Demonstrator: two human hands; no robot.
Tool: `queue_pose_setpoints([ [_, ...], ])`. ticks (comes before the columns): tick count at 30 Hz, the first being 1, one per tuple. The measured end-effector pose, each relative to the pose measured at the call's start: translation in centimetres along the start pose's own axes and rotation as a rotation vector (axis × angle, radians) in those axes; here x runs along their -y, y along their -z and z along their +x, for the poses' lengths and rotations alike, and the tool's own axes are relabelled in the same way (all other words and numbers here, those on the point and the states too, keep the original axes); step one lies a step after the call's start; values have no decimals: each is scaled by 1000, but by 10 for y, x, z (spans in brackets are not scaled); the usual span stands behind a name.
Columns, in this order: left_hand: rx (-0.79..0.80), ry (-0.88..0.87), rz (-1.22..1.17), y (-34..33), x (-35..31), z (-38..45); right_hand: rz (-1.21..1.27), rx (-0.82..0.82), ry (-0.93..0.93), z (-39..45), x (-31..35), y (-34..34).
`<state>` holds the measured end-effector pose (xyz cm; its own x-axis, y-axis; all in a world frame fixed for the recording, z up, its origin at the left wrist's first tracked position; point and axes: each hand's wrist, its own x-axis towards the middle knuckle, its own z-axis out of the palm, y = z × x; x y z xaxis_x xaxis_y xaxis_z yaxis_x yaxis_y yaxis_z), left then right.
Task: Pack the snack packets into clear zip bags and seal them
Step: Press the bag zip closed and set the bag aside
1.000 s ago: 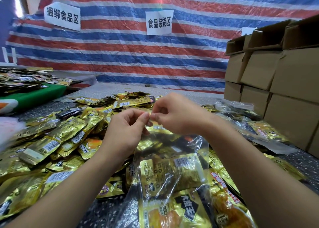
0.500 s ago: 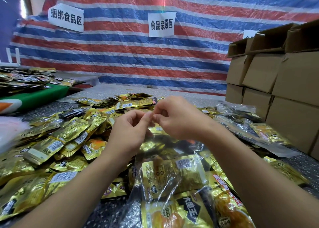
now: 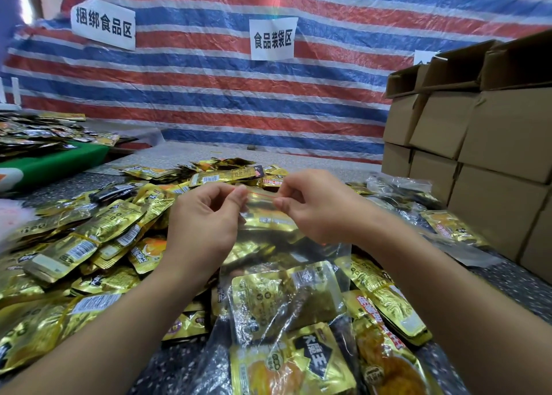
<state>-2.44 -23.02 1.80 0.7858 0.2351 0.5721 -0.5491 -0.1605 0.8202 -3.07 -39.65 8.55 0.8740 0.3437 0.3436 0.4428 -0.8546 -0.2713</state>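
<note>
A clear zip bag (image 3: 286, 278) with several gold snack packets inside hangs in front of me, its top strip showing a thin red line (image 3: 260, 194). My left hand (image 3: 203, 227) pinches the strip's left part between thumb and fingers. My right hand (image 3: 316, 206) pinches the strip a short way to the right. A stretch of the strip shows between the two hands. A large heap of gold snack packets (image 3: 89, 245) covers the dark speckled table (image 3: 525, 284) to the left and behind the bag.
Stacked cardboard boxes (image 3: 478, 137) stand along the right side. Filled clear bags (image 3: 400, 185) lie by the boxes. A green-edged table (image 3: 50, 161) with more packets is at far left. A striped tarp (image 3: 209, 90) with paper signs hangs behind.
The two hands, which were pinching close together at the bag's top, have drawn apart sideways along the zip strip, so a length of the strip now shows between them.
</note>
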Motion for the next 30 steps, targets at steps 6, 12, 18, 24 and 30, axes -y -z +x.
queue_pose_setpoints([
  [6,-2,-29,24,0,2,1,-20,4,-36,-11,-21,6],
  [12,8,-45,19,0,0,-1,-31,-41,-88,-28,-46,11],
  [18,21,-43,22,1,-1,-2,-59,-43,-86,-44,-63,15],
  [24,26,-16,-4,2,-1,1,-58,-135,-14,-49,-74,12],
  [30,43,-8,-37,1,-3,1,-37,-198,67,-53,-78,7],
])
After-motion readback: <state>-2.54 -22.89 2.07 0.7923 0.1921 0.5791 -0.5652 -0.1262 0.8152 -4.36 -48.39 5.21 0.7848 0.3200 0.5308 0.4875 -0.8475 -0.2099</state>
